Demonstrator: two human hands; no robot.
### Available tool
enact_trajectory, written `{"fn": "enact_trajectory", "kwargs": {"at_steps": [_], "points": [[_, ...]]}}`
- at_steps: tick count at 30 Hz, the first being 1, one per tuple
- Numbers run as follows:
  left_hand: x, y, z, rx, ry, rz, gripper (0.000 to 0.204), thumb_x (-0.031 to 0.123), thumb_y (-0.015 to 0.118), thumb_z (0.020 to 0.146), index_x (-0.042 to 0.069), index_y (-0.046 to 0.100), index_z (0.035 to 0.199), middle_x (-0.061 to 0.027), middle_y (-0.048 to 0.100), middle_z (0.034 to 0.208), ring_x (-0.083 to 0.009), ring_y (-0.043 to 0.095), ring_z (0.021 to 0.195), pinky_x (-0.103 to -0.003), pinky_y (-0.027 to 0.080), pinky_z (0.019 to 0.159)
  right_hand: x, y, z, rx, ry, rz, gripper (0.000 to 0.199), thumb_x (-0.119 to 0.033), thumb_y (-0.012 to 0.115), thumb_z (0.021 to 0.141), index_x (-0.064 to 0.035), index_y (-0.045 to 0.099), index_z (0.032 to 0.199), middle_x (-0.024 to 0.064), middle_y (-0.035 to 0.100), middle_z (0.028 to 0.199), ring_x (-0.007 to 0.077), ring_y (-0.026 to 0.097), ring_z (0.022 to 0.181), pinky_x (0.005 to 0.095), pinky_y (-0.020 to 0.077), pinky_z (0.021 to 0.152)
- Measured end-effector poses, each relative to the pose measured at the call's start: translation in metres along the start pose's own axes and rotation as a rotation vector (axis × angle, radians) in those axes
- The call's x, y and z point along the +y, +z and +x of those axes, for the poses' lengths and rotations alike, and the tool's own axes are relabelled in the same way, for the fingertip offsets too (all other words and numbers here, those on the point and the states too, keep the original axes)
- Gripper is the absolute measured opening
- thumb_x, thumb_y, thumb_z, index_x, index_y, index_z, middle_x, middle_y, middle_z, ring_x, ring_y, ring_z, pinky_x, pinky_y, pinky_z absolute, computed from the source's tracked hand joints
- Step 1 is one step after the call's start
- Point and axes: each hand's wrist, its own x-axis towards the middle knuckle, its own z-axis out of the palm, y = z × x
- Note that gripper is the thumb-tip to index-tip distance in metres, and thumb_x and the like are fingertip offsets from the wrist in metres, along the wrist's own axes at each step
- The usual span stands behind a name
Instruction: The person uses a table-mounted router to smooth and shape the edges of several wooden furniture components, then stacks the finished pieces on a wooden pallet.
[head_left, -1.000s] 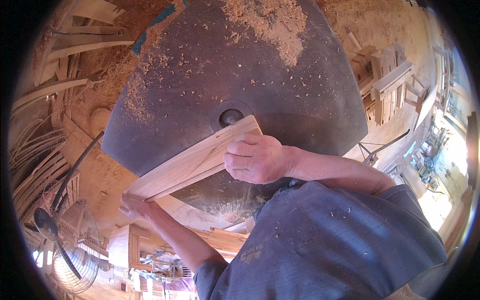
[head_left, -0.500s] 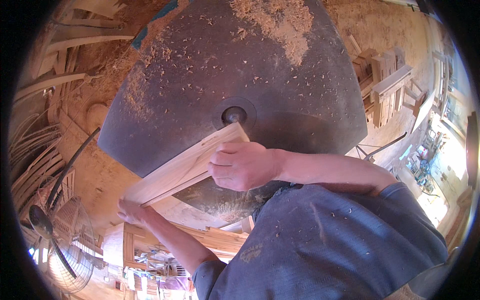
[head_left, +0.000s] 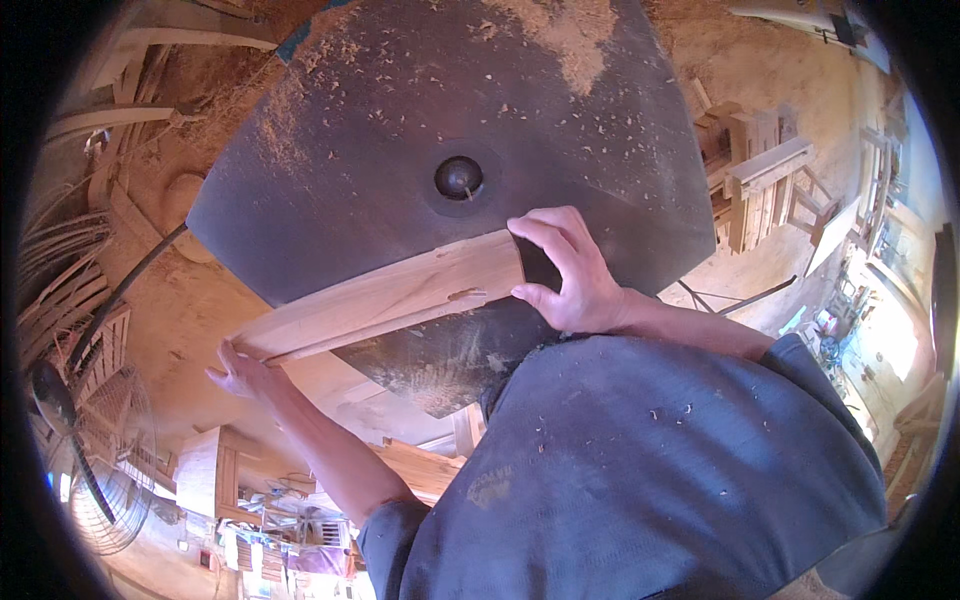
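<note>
A dark metal machine table (head_left: 380,130), dusted with chips and sawdust, carries a cutter spindle (head_left: 459,177) standing just beyond the wooden board (head_left: 385,295), which is laid across the near edge and overhangs to the left. The board's right end is gripped by the right hand (head_left: 565,270) with fingers curled over it, the left end held by the left hand (head_left: 238,372) — its fingers mostly hidden, so their spread cannot be told. A kickback or slip on the loose chips could be risked — the right fingers could be carried toward the spindle.
</note>
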Motion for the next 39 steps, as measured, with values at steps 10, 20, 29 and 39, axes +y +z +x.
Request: {"fn": "enact_trajectory", "kwargs": {"at_steps": [10, 20, 29, 39], "points": [[0.002, -0.004, 0.03, -0.116, -0.025, 0.358, 0.088, 0.026, 0.077, 0.093, -0.006, 0.032, 0.162, -0.0216, 0.064, 0.127, -0.0263, 0.065, 0.1, -0.041, 0.056, 0.084, 0.007, 0.007, -0.019, 0.019, 0.217, 0.144, 0.048, -0.013, 0.089, 0.081, 0.0035, 0.067, 0.121, 0.0189, 0.068, 0.108, 0.0337, 0.071, 0.097, 0.0412, 0.0586, 0.085], [0.034, 0.016, 0.063, -0.404, 0.107, 0.962, 0.053, 0.042, 0.066, 0.101, -0.009, 0.077, 0.098, -0.0119, 0.067, 0.076, -0.0272, 0.058, 0.071, -0.043, 0.048, 0.068, 0.0, 0.004, 0.023, 0.087, 0.383, 0.03, 0.034, -0.028, 0.086, 0.087, 0.0029, 0.072, 0.089, 0.0177, 0.069, 0.075, 0.0318, 0.071, 0.067, 0.0414, 0.0542, 0.06], [0.02, 0.031, 0.043, -0.154, 0.115, 0.656, 0.052, 0.042, 0.069, 0.097, -0.007, 0.072, 0.079, -0.0071, 0.055, 0.065, -0.0224, 0.047, 0.066, -0.045, 0.04, 0.064, 0.003, 0.013, 0.02, 0.136, 0.473, 0.235, 0.029, -0.021, 0.086, 0.09, 0.005, 0.074, 0.095, 0.0185, 0.076, 0.083, 0.0183, 0.075, 0.071, 0.0329, 0.058, 0.062], [0.031, 0.051, 0.046, -0.09, 0.189, 0.68, 0.047, 0.038, 0.068, 0.092, -0.009, 0.073, 0.088, -0.0119, 0.062, 0.077, -0.0232, 0.054, 0.074, -0.045, 0.044, 0.071, -0.002, 0.013, 0.029, 0.168, 0.455, 0.279, 0.027, -0.018, 0.086, 0.091, 0.0058, 0.074, 0.096, 0.0175, 0.076, 0.084, 0.0151, 0.075, 0.073, 0.0306, 0.0586, 0.061]]}}
